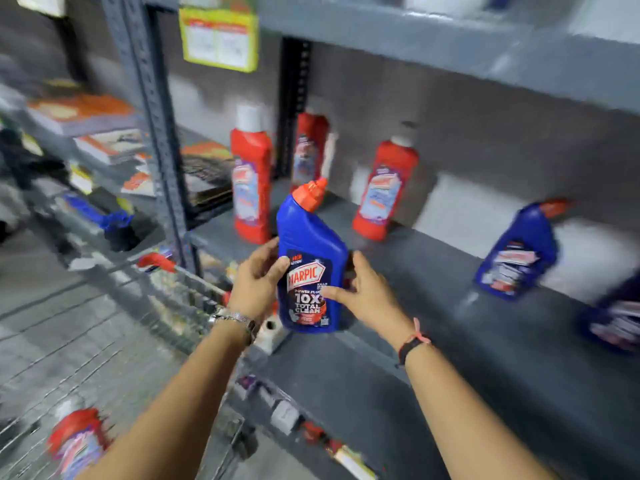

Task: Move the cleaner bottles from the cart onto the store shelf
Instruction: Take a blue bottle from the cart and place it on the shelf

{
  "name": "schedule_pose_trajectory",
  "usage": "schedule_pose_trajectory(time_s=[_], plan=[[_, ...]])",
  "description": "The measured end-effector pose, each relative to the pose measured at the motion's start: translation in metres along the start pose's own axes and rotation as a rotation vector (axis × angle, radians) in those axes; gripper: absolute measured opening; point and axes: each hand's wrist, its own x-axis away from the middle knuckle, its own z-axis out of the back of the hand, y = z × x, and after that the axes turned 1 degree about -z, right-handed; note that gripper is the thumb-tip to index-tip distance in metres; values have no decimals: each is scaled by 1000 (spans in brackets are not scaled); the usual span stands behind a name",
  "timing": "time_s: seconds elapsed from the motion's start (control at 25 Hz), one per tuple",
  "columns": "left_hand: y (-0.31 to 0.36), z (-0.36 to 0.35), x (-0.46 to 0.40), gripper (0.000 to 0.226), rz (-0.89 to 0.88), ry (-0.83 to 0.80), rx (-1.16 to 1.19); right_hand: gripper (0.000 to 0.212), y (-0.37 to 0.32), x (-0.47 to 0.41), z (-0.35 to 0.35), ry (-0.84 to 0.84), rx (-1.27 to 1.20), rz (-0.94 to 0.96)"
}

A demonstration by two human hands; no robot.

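Note:
A blue Harpic cleaner bottle (310, 261) with an orange-red cap is held upright between both hands, over the front edge of the grey store shelf (450, 358). My left hand (258, 278) grips its left side and my right hand (363, 291) presses its right side. Three red bottles (251, 174) (310, 147) (384, 190) stand on the shelf behind it. Farther right stands another blue bottle (519, 249), and a further one (613, 317) is blurred at the edge. One red bottle (78, 441) lies in the wire cart (104, 341) at lower left.
A grey upright post (156, 109) divides this shelf from the left bay, which holds stacked booklets (86, 112) and a blue brush (100, 216). An upper shelf (450, 46) hangs overhead with a yellow-green sign (220, 38). Price tags (284, 415) line the shelf's front edge.

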Motion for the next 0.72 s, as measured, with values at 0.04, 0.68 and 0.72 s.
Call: schedule_pose_trajectory(time_s=[0.04,0.68,0.72], plan=[[1,-32,0,33,-2,-103,-14,39,8,16,28,86,6,-27],[-53,-203,35,42,104,-415,-161,53,112,94,115,871,-54,-239],[-52,-187,35,40,68,-357,-227,51,102,95,99,1023,-14,-199]])
